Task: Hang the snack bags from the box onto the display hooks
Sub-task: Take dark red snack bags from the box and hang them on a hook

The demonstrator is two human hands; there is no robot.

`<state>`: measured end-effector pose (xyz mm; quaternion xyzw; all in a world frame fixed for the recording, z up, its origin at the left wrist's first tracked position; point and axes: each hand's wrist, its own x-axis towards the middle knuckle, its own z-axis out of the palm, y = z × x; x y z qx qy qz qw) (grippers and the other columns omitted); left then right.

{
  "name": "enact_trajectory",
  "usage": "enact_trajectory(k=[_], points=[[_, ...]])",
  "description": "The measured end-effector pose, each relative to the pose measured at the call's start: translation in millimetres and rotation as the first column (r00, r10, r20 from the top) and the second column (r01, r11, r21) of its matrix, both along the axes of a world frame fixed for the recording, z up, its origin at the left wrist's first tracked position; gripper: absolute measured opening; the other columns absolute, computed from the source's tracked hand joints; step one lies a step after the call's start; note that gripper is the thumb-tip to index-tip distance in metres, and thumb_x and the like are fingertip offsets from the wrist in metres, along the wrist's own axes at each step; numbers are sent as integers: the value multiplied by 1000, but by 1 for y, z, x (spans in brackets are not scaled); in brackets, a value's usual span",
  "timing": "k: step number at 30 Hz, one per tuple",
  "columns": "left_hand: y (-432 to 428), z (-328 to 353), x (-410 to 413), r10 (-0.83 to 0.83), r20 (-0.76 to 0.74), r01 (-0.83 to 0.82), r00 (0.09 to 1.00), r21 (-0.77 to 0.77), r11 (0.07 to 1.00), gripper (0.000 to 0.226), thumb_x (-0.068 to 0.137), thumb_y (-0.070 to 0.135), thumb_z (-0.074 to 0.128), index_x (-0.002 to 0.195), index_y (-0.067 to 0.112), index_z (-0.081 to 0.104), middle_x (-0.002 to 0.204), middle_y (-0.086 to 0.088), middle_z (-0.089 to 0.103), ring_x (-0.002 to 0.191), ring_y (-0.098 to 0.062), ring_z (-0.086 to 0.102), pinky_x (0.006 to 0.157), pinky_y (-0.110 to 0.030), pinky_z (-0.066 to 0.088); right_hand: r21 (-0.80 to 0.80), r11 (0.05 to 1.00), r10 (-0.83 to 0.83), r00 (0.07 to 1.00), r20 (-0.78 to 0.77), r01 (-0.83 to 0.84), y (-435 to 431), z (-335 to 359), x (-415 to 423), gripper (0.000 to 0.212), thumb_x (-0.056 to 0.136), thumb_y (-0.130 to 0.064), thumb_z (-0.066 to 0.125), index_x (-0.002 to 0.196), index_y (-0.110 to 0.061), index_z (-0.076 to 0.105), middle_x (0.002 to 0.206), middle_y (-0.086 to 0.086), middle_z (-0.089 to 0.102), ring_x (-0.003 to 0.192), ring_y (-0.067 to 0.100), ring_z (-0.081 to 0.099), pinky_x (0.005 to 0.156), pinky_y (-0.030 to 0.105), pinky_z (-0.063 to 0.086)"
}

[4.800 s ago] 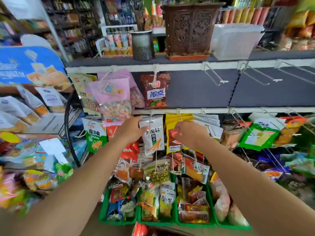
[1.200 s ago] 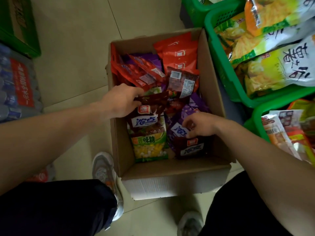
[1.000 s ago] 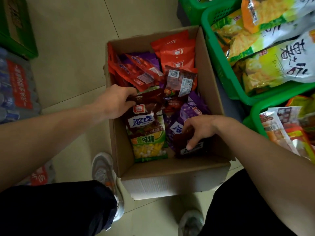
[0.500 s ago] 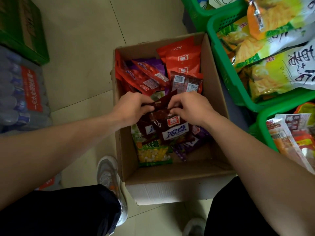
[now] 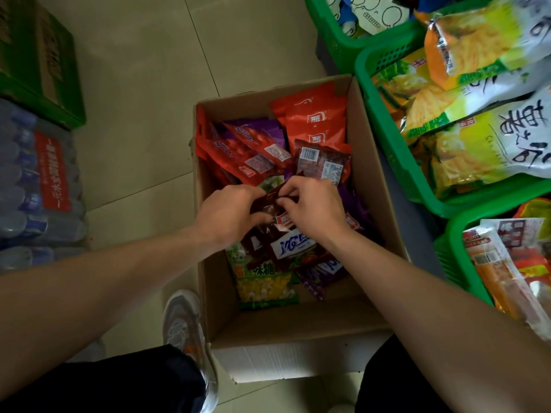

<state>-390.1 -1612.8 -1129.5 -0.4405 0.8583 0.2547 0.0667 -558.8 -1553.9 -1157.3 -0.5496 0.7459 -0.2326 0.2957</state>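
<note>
Hands: left hand (image 5: 228,214), right hand (image 5: 314,211) both pinch dark-red snack bag (image 5: 293,246) | over box (image 5: 371,174)

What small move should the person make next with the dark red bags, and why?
Probably lift the dark red bags clear of the cardboard box: the left hand and right hand both pinch their top edges while their lower ends lie among the other packets inside.

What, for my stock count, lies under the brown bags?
A green candy bag and purple bags show beneath; brown bags, left hand and right hand hide anything deeper.
</note>
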Motion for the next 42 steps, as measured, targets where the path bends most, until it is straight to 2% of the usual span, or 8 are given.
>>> enact_trajectory(k=[8, 11, 18, 21, 26, 31, 37, 42], points=[[-15, 6, 17, 65, -22, -63, 998, 103, 993, 26, 88, 21, 70, 113, 28, 68, 106, 15, 68, 96, -5, 62, 84, -31, 54, 9, 998, 57, 991, 121, -58, -13, -5, -26, 29, 93, -54, 55, 95, -29, 69, 84, -10, 70, 78, 7, 66, 71, 38, 56], [-22, 11, 33, 70, 43, -73, 997, 80, 994, 21, 92, 20, 65, 112, 22, 69, 108, 10, 67, 96, -8, 61, 80, -26, 51, 86, 996, -23, 999, 23, 21, -23, -25, -59, 26, 100, -34, 50, 119, -22, 63, 114, 2, 66, 103, 20, 63, 88, 40, 53], [-34, 19, 62, 212, 23, -212, 977, 30, 977, 15, 93, 22, 63, 105, 29, 70, 96, 14, 68, 85, -9, 63, 66, -24, 49, 348, 915, 309, 911, -274, -206, -59, -64, -78, 80, 92, -29, 63, 157, -24, 16, 163, 2, 16, 143, 31, 24, 115, 46, 32], [-36, 19, 69, 251, 13, -251, 968, -7, 968, 18, 92, 23, 64, 108, 29, 70, 91, 14, 67, 76, -7, 58, 59, -18, 41, 410, 894, 325, 892, -313, -182, -62, -73, -72, 100, 87, -44, 67, 157, -25, -1, 162, 4, 18, 142, 33, 27, 111, 50, 33], [-34, 22, 75, 257, -18, -257, 966, 7, 966, 19, 91, 24, 66, 107, 32, 71, 93, 15, 71, 77, -4, 61, 62, -21, 43, 430, 889, 336, 863, -377, -158, -45, -79, -72, 82, 81, -55, 70, 148, -32, 30, 142, 12, 39, 132, 33, 35, 107, 49, 36], [-32, 26, 75, 236, -22, -236, 971, 13, 972, 19, 91, 23, 66, 109, 30, 71, 95, 15, 70, 75, 1, 58, 62, -17, 42, 349, 909, 289, 947, -140, -226, -35, -64, -76, 49, 83, -36, 75, 123, -29, 49, 117, 2, 63, 107, 25, 60, 86, 38, 50], [-38, 31, 71, 231, 5, -231, 973, 11, 973, 20, 91, 22, 67, 109, 27, 72, 102, 9, 73, 77, -4, 56, 58, -9, 34, 23, 972, 233, 939, -254, -235, -16, -23, -63, 29, 80, -31, 76, 93, -30, 49, 96, -9, 59, 90, 17, 58, 76, 38, 49], [-46, 34, 62, 196, 54, -197, 979, 16, 980, 27, 92, 24, 65, 119, 21, 67, 112, 3, 70, 88, -9, 57, 57, -8, 33, 376, 802, 582, 748, -320, -463, 14, -24, -65, 56, 77, -41, 77, 126, -32, 50, 133, -6, 50, 126, 20, 45, 98, 41, 40]])
